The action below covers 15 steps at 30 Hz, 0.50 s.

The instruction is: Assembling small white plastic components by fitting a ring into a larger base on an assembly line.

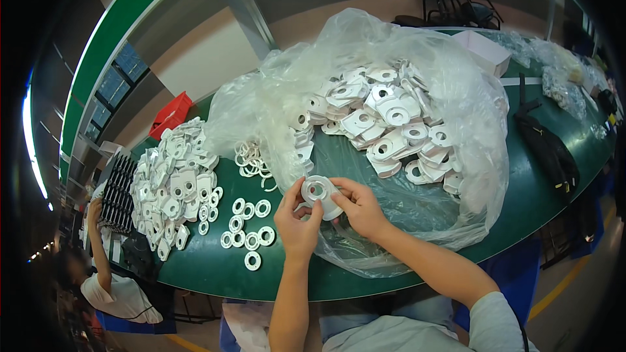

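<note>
White, round-ringed plastic plate (327,197), concentric rims circling an open centre: you've got it clamped in left hand (297,219) and right hand (360,208)!

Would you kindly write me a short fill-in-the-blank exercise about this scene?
The left hand and right hand hold a round part coloured ___.
The tabletop is coloured ___.
The bin beyond the left pile is coloured ___.
The large bag is made of translucent ___.

Missing words: white; green; red; plastic.
</note>
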Motion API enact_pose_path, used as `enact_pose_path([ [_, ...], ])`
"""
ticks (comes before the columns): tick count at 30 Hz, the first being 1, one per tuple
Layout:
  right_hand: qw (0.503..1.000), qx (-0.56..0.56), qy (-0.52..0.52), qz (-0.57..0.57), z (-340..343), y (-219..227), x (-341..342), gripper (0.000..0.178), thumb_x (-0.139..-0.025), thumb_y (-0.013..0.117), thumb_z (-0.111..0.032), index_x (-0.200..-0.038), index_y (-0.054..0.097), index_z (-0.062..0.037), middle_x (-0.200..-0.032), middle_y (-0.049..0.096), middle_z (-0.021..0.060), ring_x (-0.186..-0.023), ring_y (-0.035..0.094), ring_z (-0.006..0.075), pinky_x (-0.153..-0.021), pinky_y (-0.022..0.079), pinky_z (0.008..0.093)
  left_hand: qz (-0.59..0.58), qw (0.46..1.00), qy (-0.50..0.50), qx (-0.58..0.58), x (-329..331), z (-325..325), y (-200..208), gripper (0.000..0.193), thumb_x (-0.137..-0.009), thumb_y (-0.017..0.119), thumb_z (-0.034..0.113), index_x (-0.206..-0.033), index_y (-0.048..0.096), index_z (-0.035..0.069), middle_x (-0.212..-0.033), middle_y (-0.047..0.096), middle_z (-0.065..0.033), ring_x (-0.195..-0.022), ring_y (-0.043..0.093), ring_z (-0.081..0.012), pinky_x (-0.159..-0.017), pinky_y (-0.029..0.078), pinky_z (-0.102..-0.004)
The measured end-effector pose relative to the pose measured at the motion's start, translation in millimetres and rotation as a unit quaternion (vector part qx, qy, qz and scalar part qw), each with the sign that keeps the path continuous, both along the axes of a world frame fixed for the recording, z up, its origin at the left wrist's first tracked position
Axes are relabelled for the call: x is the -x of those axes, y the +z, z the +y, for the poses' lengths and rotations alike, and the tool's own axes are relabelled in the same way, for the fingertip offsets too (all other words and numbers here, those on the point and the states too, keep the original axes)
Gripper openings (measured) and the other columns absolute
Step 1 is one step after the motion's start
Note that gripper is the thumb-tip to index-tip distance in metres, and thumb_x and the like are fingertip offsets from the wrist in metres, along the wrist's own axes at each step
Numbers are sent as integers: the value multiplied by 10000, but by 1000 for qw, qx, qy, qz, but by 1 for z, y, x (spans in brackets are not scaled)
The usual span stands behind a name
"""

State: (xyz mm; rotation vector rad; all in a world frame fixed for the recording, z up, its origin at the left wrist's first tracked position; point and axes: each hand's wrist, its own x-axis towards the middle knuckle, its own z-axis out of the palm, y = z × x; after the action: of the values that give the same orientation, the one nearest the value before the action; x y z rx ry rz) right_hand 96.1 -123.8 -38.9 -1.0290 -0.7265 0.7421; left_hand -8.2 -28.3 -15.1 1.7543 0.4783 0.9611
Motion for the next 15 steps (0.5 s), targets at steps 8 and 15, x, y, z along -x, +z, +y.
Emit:
enact_pose_path([
  [8, 999, 22, 36, 11, -4, 7, -5, 289, -918, 503, -83, -1194, 533, -1, -830, 640, 54, -665, 584, 81, -513, 466, 217, 31, 999, -19, -36, 13, 14, 9, 302, -834, 591, -26, -1135, 586, -42, -853, 670, -118, -678, 624, -111, -587, 506, -221],
  [15, 1000, 21, 17, -14, -2, 5, -5, 272, -911, 500, -87, -1165, 552, -3, -748, 603, 28, -559, 503, 60, -480, 423, 212, 30, 992, -58, 104, 16, 22, 7, 227, -872, 579, 12, -1084, 592, -68, -821, 666, -88, -666, 617, -116, -612, 498, -242],
])
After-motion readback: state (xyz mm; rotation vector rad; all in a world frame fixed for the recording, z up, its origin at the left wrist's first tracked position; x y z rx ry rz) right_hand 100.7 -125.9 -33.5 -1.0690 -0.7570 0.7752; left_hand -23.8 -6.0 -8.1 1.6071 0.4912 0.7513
